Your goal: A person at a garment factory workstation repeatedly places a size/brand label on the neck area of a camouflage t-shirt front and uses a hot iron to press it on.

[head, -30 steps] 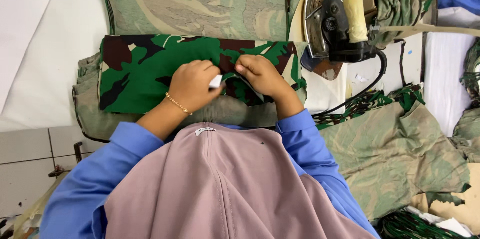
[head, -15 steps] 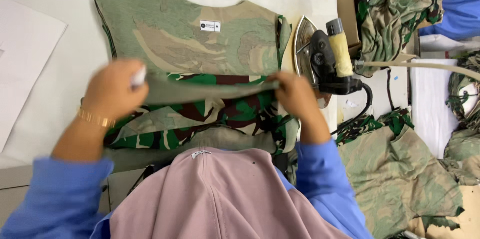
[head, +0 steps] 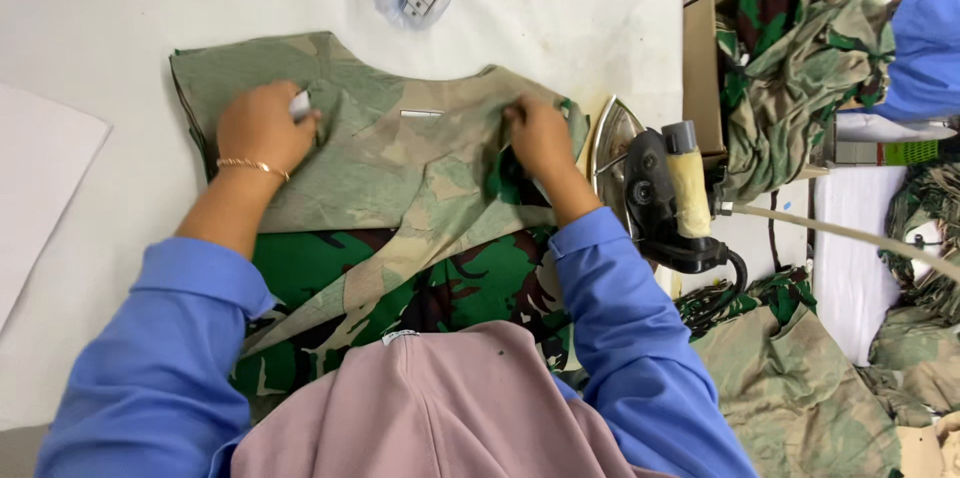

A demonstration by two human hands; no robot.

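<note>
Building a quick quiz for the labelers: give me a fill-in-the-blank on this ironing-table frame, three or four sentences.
1. Both hands press on a piece of ____-patterned fabric spread on the white table.
2. The left hand wears a thin ____ at the wrist.
3. The iron stands just beyond the ____ hand.
4. Both sleeves are ____ in colour.

Missing words: camouflage; bracelet; right; blue

Camouflage fabric piece [head: 400, 153], held lifted between hands half second ago, now being pressed flat on desk [head: 120, 28]. Left hand [head: 262, 126] and right hand [head: 538, 134] being spread wider apart, moved further up, away from body.
</note>
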